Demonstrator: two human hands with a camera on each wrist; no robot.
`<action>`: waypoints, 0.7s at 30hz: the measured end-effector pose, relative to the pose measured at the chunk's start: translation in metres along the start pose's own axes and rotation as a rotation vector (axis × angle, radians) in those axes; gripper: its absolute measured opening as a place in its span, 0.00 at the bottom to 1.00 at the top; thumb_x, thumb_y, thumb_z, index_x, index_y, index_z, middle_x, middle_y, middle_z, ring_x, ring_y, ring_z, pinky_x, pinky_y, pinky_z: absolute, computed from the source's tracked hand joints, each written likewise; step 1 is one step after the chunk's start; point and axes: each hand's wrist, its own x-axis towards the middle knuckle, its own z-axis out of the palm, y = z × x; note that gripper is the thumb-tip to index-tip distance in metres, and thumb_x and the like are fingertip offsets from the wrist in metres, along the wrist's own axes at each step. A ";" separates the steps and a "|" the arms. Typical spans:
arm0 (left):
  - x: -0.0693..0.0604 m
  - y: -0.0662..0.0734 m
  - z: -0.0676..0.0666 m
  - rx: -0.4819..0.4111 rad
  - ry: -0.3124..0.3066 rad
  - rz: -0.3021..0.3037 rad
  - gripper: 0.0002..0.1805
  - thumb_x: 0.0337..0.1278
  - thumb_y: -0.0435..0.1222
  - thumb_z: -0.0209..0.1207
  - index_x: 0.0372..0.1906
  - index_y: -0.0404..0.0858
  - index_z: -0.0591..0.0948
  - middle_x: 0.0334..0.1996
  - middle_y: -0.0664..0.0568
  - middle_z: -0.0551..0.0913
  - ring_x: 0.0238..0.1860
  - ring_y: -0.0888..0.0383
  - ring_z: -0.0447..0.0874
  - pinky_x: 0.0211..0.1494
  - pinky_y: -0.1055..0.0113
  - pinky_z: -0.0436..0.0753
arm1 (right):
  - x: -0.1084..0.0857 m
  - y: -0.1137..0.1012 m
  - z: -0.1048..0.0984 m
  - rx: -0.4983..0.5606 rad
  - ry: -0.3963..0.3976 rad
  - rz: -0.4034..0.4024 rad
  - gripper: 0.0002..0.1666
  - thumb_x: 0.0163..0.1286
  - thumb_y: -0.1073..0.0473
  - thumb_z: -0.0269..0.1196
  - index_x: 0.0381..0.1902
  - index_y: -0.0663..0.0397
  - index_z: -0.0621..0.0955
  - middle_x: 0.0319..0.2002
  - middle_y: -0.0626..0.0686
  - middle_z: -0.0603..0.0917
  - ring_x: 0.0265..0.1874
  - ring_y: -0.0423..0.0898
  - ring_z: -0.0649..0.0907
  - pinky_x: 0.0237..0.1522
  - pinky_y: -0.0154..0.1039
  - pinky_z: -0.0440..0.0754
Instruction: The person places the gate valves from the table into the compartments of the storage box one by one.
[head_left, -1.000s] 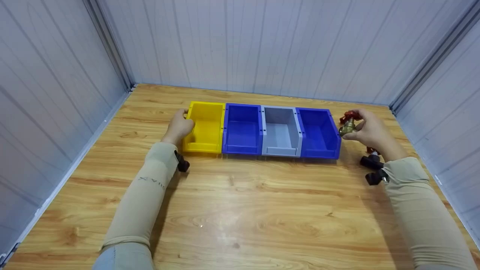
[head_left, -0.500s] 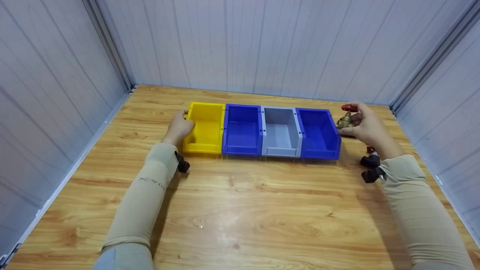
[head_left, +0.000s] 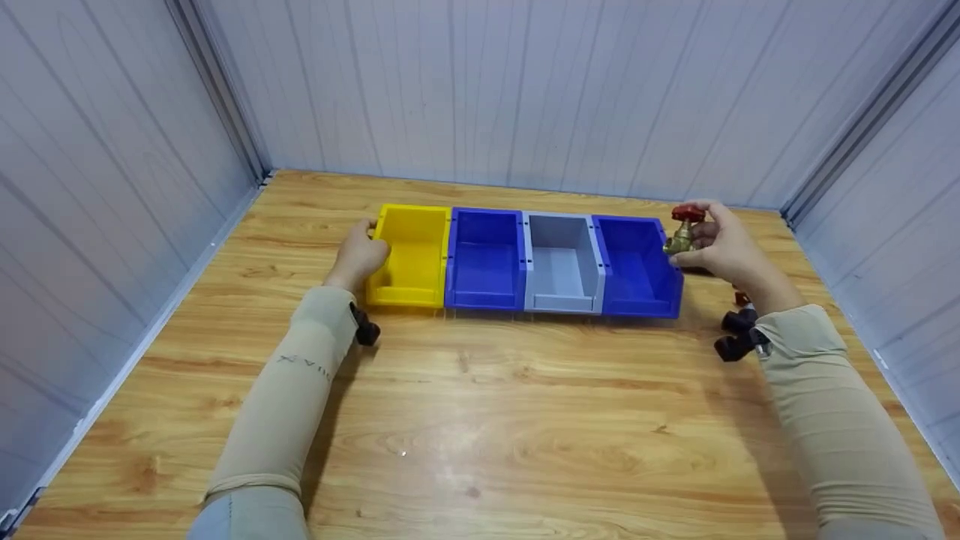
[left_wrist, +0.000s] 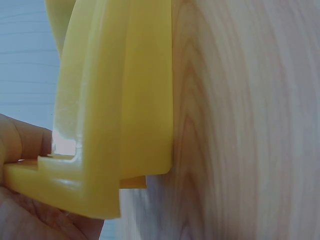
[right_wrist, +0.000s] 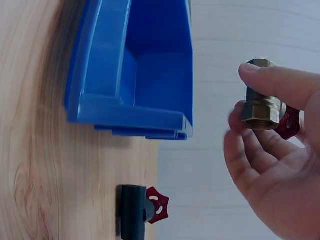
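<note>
Your left grip (head_left: pixel 357 257) pinches the yellow open-fronted plastic bin (head_left: pixel 414 225), likely steadying it; your right grip (head_left: pixel 726 246) pinches the red-wheeled brass valve (head_left: pixel 682 237) near the rightmost blue plastic bin (head_left: pixel 640 306)

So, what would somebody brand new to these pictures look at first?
Probably the bright yellow bin, at the left end of its row on the wooden table. Then the brass valve with its red handle, in the fingers of the right hand near the blue bin at the right end.
</note>
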 end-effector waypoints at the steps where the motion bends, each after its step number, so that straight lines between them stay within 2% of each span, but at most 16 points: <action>1: 0.000 0.000 0.000 -0.001 -0.001 0.000 0.35 0.76 0.32 0.45 0.86 0.40 0.60 0.75 0.40 0.72 0.69 0.44 0.73 0.72 0.47 0.73 | 0.000 -0.002 0.000 0.011 -0.011 0.008 0.52 0.63 0.71 0.77 0.80 0.53 0.65 0.49 0.49 0.81 0.42 0.39 0.81 0.41 0.30 0.83; 6: -0.004 0.000 -0.001 -0.018 0.000 0.001 0.35 0.76 0.32 0.45 0.85 0.41 0.61 0.74 0.40 0.72 0.68 0.44 0.73 0.72 0.48 0.74 | 0.001 -0.008 0.003 0.054 -0.060 0.041 0.49 0.71 0.63 0.75 0.82 0.51 0.62 0.53 0.49 0.81 0.46 0.36 0.85 0.46 0.31 0.86; 10: -0.006 0.002 -0.001 -0.027 0.004 0.006 0.34 0.76 0.31 0.45 0.85 0.41 0.61 0.75 0.41 0.72 0.68 0.45 0.73 0.72 0.48 0.73 | 0.001 -0.009 0.006 0.118 -0.084 0.019 0.38 0.81 0.57 0.66 0.81 0.55 0.63 0.49 0.46 0.84 0.44 0.35 0.88 0.49 0.34 0.88; 13: -0.007 0.002 0.000 -0.028 0.006 0.006 0.35 0.77 0.32 0.45 0.85 0.41 0.61 0.76 0.41 0.72 0.69 0.45 0.72 0.73 0.48 0.73 | 0.002 -0.011 0.008 0.128 -0.085 -0.012 0.32 0.85 0.59 0.59 0.79 0.58 0.64 0.49 0.45 0.83 0.44 0.34 0.86 0.49 0.32 0.87; 15: -0.006 0.002 0.000 -0.028 0.008 0.002 0.35 0.77 0.32 0.46 0.85 0.41 0.61 0.76 0.41 0.71 0.69 0.45 0.72 0.73 0.47 0.73 | 0.003 -0.012 0.009 0.128 -0.079 -0.003 0.32 0.85 0.60 0.58 0.81 0.57 0.63 0.50 0.45 0.82 0.45 0.34 0.85 0.48 0.32 0.86; 18: -0.005 0.001 0.000 -0.031 0.009 -0.003 0.34 0.77 0.32 0.45 0.85 0.42 0.61 0.76 0.42 0.71 0.70 0.45 0.72 0.74 0.46 0.73 | 0.004 -0.015 0.011 0.138 -0.071 0.037 0.39 0.85 0.59 0.59 0.85 0.53 0.57 0.52 0.44 0.82 0.46 0.34 0.85 0.50 0.33 0.85; 21: -0.004 -0.001 0.000 -0.046 0.007 0.001 0.34 0.78 0.32 0.45 0.85 0.43 0.61 0.75 0.42 0.71 0.69 0.44 0.74 0.72 0.47 0.74 | 0.006 -0.016 0.014 0.146 -0.057 0.081 0.44 0.84 0.57 0.61 0.87 0.55 0.52 0.47 0.40 0.84 0.44 0.33 0.86 0.50 0.33 0.84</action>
